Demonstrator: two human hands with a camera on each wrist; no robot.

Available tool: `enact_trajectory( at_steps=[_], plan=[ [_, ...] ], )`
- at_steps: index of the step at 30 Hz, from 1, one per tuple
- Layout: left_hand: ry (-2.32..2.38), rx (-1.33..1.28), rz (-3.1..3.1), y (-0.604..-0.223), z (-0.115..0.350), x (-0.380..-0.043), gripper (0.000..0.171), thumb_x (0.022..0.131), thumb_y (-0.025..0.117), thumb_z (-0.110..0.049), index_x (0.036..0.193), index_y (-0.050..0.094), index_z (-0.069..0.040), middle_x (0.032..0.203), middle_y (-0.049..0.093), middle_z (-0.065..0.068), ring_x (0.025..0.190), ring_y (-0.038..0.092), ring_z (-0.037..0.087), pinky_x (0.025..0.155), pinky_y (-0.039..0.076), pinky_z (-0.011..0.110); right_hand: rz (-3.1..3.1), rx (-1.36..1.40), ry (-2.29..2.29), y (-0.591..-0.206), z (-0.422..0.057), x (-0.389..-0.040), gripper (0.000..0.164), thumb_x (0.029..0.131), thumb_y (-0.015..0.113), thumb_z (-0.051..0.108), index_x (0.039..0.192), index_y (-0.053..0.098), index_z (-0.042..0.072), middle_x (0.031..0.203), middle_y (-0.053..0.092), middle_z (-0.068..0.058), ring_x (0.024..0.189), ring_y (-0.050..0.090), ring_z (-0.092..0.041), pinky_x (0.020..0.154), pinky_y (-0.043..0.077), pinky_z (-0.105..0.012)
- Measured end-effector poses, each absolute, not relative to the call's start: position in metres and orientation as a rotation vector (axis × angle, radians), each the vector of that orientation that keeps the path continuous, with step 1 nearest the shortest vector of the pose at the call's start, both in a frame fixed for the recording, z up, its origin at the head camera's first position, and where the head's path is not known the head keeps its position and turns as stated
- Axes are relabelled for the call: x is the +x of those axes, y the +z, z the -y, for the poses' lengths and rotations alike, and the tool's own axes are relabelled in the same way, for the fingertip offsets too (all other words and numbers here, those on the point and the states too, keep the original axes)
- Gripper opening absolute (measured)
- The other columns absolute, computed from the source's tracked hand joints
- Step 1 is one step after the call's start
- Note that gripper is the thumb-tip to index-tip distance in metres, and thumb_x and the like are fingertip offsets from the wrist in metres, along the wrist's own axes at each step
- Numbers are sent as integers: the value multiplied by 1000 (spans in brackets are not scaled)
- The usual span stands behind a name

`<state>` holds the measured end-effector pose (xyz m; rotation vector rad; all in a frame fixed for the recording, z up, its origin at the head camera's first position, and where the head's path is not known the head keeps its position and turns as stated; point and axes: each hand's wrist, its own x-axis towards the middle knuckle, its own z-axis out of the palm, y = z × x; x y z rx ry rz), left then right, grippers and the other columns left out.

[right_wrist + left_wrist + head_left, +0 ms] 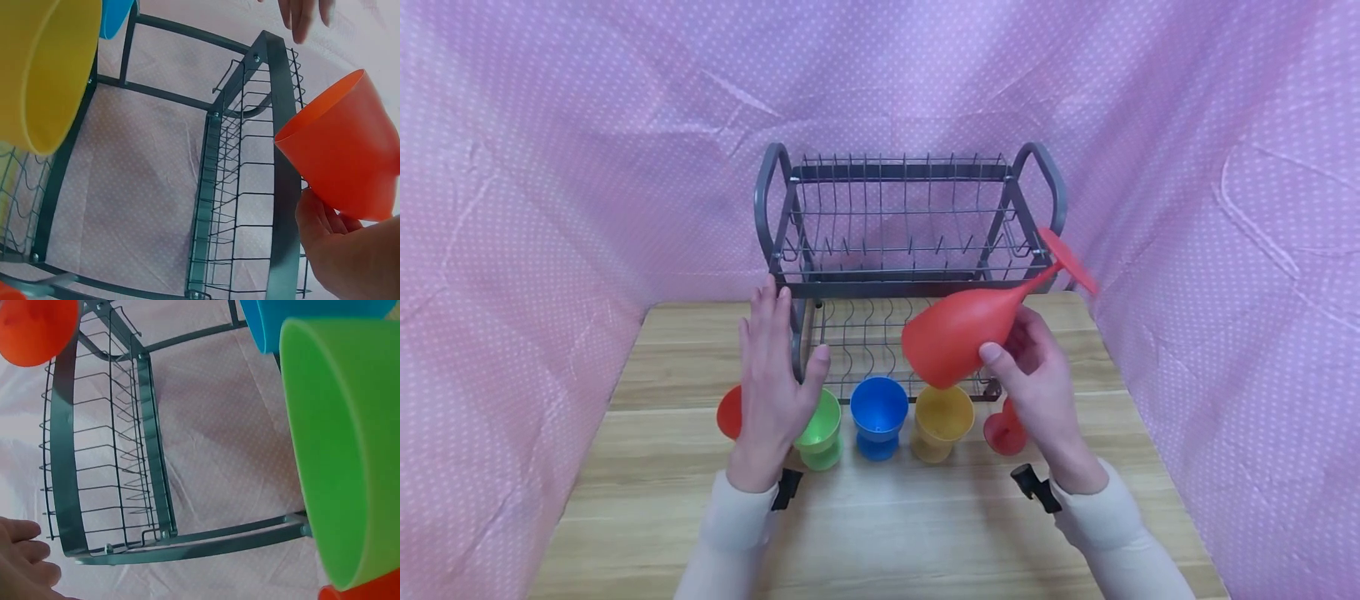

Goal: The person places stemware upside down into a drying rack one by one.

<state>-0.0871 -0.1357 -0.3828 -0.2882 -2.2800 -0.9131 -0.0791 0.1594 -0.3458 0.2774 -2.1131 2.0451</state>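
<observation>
My right hand [1043, 387] grips a red plastic wine glass [962, 332] by its bowl, thumb on the near side. Tilted in the air, the glass has its mouth facing down to the left and its foot up to the right. The right wrist view shows the bowl [356, 150] resting against the fingers [319, 219]. My left hand [771, 392] holds nothing; its fingers are straight, over the left end of the row of cups. It partly hides a red cup [729, 412] and a green cup [822, 429].
A grey two-tier dish rack [917, 289] stands behind the row. In front of it are a blue cup [879, 408], a yellow cup [943, 414] and a red piece [1004, 433] partly behind my right hand. Pink dotted cloth [550, 208] surrounds the wooden table [880, 533].
</observation>
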Motion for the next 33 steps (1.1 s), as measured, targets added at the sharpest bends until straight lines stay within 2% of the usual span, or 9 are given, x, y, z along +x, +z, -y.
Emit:
enact_trajectory(
  at_steps=[5,13,19,26,33],
  plan=[
    [-886,-254,2334,-382,138,-92,85,102,37,-65,162,30,-4,172,17,12,159,8,35,124,1,64,2084,318,2031,-336,-162,-83,49,94,66,7,142,55,9,128,63,-13,114,61,-30,92,56,-24],
    [-787,-216,2400,-381,139,-96,89,102,32,-67,164,23,-4,173,12,12,159,4,34,123,-4,65,2089,379,1921,-319,-169,-91,52,93,68,5,143,56,6,128,65,-12,114,63,-28,95,55,-23],
    [-742,-199,2434,-381,139,-97,88,103,33,-66,163,23,-2,172,14,13,159,7,34,123,-5,66,2097,393,1873,-304,-173,-96,53,92,69,6,144,57,8,129,65,-11,115,63,-28,96,54,-22],
    [-739,-195,2431,-382,138,-98,87,103,37,-63,163,25,-1,173,13,11,160,5,29,123,-5,66,2123,420,1767,-288,-179,-105,52,93,71,9,143,59,5,128,67,-11,113,65,-26,96,54,-21],
    [-738,-200,2420,-382,136,-99,88,103,32,-67,164,23,-3,173,13,12,160,4,27,123,-5,65,2107,448,1724,-274,-182,-114,50,92,73,12,140,62,5,125,68,-12,111,65,-26,96,54,-22]
  ],
)
